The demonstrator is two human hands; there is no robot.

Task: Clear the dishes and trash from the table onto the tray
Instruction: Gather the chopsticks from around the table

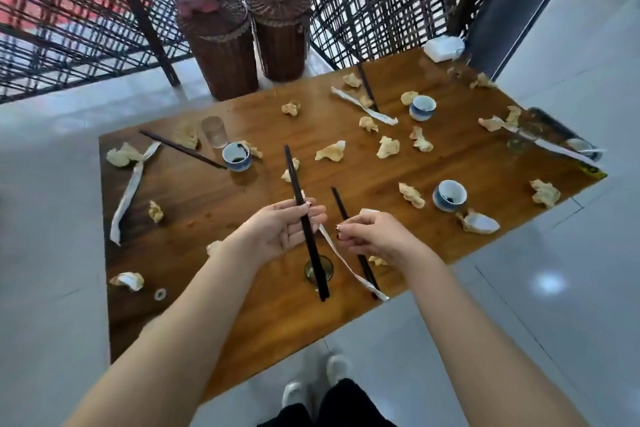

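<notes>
My left hand (287,229) holds a pair of black chopsticks (303,211) upright over the near middle of the wooden table (467,156). My right hand (377,236) is curled, thumb and forefinger pinching a second pair of chopsticks (367,272) that lies beside a white paper sleeve (349,269). Blue-and-white cups stand at the left (236,156), far (422,107) and right (449,195). A clear glass (214,132) stands at the left. Several crumpled napkins (330,151) are scattered over the table. The metal tray (557,125) sits at the far right corner, holding a glass, a cup and a sleeve.
More chopsticks lie at the left (183,149) and far side (367,87), each near a paper sleeve (133,184). A small dark glass (318,269) sits under the held chopsticks. A tissue pack (443,48) is at the far corner. Two wicker baskets (280,31) and a lattice screen stand behind the table.
</notes>
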